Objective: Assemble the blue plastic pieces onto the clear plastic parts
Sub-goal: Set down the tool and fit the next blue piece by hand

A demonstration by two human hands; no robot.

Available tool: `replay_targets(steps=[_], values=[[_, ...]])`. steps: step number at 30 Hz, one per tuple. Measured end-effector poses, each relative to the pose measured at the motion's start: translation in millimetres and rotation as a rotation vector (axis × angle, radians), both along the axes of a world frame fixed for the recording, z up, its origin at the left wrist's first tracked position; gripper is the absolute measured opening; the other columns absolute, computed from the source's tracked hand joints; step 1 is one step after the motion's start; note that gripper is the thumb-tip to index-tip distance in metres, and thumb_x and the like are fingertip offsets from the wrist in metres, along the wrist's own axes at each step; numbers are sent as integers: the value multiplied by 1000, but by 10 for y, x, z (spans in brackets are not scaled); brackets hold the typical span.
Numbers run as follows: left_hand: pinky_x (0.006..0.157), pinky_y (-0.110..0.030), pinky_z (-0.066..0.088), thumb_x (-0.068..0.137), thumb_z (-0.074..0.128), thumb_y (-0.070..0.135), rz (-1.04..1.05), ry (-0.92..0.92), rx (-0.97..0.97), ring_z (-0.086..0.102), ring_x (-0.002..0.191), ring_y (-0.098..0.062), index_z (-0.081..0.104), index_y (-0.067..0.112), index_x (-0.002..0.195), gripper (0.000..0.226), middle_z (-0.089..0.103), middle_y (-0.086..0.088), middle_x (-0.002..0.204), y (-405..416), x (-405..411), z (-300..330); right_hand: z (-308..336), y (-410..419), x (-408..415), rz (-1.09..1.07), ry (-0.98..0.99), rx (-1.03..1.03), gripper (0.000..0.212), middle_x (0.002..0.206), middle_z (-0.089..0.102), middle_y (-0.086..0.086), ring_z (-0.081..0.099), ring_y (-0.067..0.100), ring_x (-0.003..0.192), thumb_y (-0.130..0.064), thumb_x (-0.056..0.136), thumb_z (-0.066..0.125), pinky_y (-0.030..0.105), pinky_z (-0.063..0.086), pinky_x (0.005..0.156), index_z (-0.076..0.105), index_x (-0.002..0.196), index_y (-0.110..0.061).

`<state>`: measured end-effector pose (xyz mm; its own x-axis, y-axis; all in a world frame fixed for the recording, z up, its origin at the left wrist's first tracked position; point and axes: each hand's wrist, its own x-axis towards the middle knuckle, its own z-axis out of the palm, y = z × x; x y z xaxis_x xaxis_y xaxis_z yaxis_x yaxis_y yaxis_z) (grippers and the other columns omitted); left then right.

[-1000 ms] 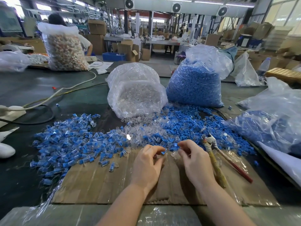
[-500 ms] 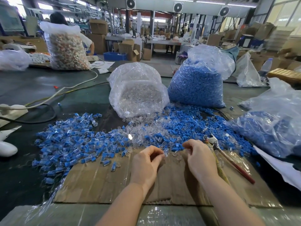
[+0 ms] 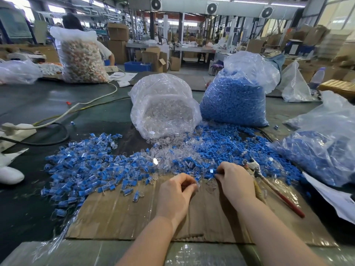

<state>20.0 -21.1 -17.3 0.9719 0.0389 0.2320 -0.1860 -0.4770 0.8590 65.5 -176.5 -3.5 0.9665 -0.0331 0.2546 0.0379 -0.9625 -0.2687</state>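
Hands low in the centre of the frame, over a flat brown sheet of corrugated cardboard taped to a dark green table. Left hand curled loosely, fingertips drawn in toward the thumb, seemingly pinching one small clear plastic part at its upper right edge (too small and glassy to be sure). Right hand just to the right and slightly higher, fingers bent, tips dipped into the near edge of the loose blue plastic pieces and pinching one of them. Between the two hands, a narrow gap with a few clear parts lying on the cardboard.

Directly above the hands, centre frame: scattered heap of loose clear plastic parts, spilled from a slumped transparent bag of clear parts. Right of that, upper centre-right: tall transparent bag packed with blue pieces, its spill running down to the right hand's fingertips. Left of the hands, spread across centre left: broad pile of assembled blue-and-clear units, well apart from the left hand. Far right edge: another large plastic bag holding blue material. Just beside the right wrist: red-handled metal pliers lying diagonally on the cardboard. Upper left: bag of pale mixed parts, with a person partly behind it.
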Motion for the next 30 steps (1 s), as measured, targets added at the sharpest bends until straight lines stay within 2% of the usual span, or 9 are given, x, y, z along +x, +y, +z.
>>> replay_targets(steps=[6,13,17,19,22,24,27,30], values=[[67,1,41,83,67,18,-8,5,26,57,73,8,58,38,75,23,59,22,74,-2,2,0,11,-16,62,-20,24,-9,18,102,65,0,58,19,95,-10,92,48,31,47,84,62,100,-18],[65,2,40,84,67,18,-8,-8,43,57,72,8,62,32,81,15,60,20,74,-9,4,-3,48,28,80,-42,46,45,14,101,64,-1,58,19,95,-28,91,56,32,50,81,61,100,-19],[66,2,40,83,67,19,2,-4,42,57,72,8,65,29,83,11,60,20,74,-8,10,-7,37,60,100,-66,60,60,10,101,64,1,58,19,93,-18,91,55,34,49,82,62,98,-17],[66,1,40,83,67,19,6,-4,40,57,73,8,66,28,84,9,61,19,75,-6,16,-10,36,67,100,-83,50,92,14,102,64,1,58,19,93,-10,90,54,32,48,81,61,100,-18],[66,2,40,84,66,19,12,-3,37,56,73,9,66,28,85,10,59,21,75,-4,17,-13,34,52,81,-78,22,110,30,108,62,1,57,18,97,-3,90,51,30,45,84,59,114,-19],[65,2,39,83,67,18,23,-9,28,55,71,10,67,27,85,9,59,22,73,-3,15,-16,29,44,48,-56,7,154,35,107,57,3,56,18,93,-1,91,48,30,44,85,59,120,-18],[64,1,39,83,67,16,35,-15,9,54,68,13,68,25,85,9,60,22,72,-1,20,-19,29,49,-54,-14,-42,270,26,104,56,3,53,15,84,-5,94,48,27,44,84,66,110,-14],[64,1,40,84,67,16,35,-10,-3,56,70,10,67,26,83,10,62,19,74,-2,26,-18,15,68,-171,-2,-115,346,20,102,61,2,52,12,84,-8,92,52,23,41,81,69,101,-13]])
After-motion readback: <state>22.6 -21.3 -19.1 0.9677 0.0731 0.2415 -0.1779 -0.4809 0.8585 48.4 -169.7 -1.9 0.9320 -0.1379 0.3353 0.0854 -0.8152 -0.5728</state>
